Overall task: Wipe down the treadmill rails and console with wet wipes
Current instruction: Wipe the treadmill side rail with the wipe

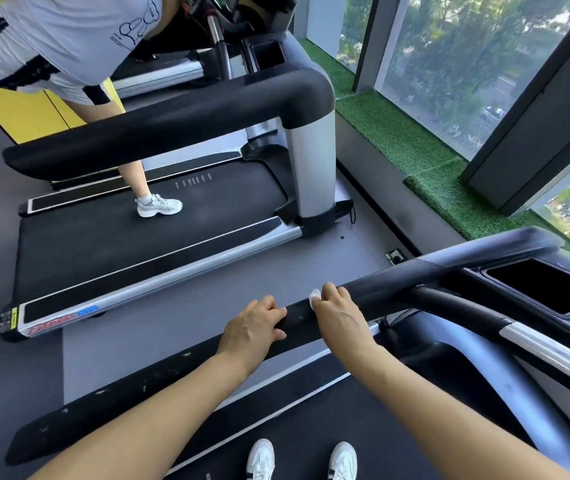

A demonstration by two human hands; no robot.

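We stood on our treadmill with both hands on the left rail [179, 372], a long black padded bar whose axis ran from near left up to far right, where it met the console [540, 289]. Our right hand [337, 313] pressed a small white wipe [315, 294] against the top of the rail, its fingers [332, 291] curled over the wipe and holding it (only a corner of the wipe showed). Our left hand [254, 329] lay just beside it on the near side, fingers draped over the rail and gripping it, apparently for support.

The stretch of rail near us, behind the left hand, showed pale scuffs and flecks. The console lay beyond the right hand, further along the same axis, so the wiping hand was the nearer one to it. We judged the next stroke would run along the rail's length, either far toward the console or back toward us.
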